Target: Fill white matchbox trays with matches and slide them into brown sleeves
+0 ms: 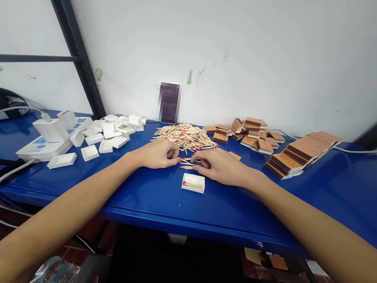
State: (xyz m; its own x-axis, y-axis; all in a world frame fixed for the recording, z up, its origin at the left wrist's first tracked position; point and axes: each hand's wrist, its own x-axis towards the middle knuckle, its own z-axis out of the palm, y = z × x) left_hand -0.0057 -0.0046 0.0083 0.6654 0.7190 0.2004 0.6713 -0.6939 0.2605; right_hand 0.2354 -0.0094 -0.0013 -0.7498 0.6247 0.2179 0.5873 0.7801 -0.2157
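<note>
A big pile of red-tipped matches lies near the wall. In front of it, a few loose matches lie between my hands. My left hand is at their left ends, fingers curled and thumb beside the index finger; what it pinches, if anything, is too small to tell. From the right, my right hand reaches over the same matches, its thumb and fingers apart and touching or close to them. Nearer the table edge sits an open white tray with several matches inside.
White empty trays are heaped at the left, beside a white power strip with cables. Brown matchbox sleeves lie at the back right, with stacked ones further right. A dark phone-like object leans on the wall.
</note>
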